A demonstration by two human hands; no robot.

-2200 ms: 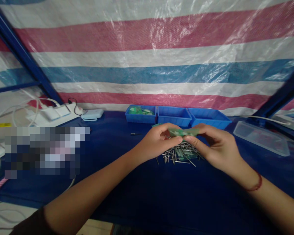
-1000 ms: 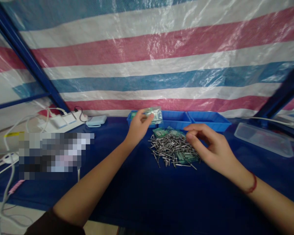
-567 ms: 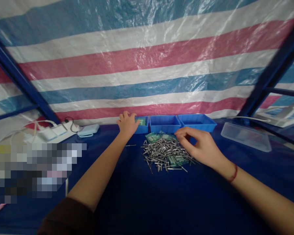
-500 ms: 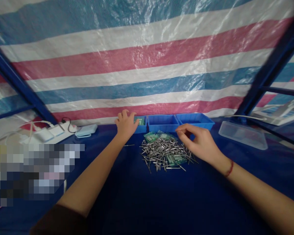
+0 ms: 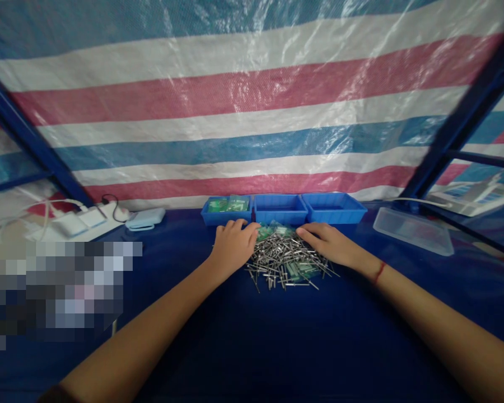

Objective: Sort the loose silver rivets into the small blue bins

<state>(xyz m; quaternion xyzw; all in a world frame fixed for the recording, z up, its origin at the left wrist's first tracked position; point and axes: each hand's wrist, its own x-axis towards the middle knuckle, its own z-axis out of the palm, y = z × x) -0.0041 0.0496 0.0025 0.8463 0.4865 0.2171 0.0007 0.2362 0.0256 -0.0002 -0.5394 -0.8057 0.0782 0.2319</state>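
Observation:
A heap of silvery blind rivets point(image 5: 277, 252) lies on the dark blue table, with green packets point(image 5: 302, 271) showing among and behind them. My left hand point(image 5: 233, 249) rests at the heap's left edge, fingers apart and curved, thumb beside the rivets. On the opposite side, my right hand point(image 5: 331, 243) reaches over the heap's right edge with its fingers stretched out, fingertips near the packet at the back. Nothing shows in either hand. Behind the heap stand three blue bins; the left bin point(image 5: 205, 215) holds green packets, while the middle bin point(image 5: 280, 212) and right bin point(image 5: 336, 211) show bare insides.
At the left are a white power strip point(image 5: 115, 212) with plugs and cables, a light blue case point(image 5: 145, 219) and a blurred-out patch. A clear plastic lid point(image 5: 414, 232) lies at the right, near a white device point(image 5: 474, 198). Striped sheeting hangs behind.
My left hand has come from the left bin down to the heap's left edge, uncovering the bin. My right hand has lowered onto the heap's right side, its fingers straighter.

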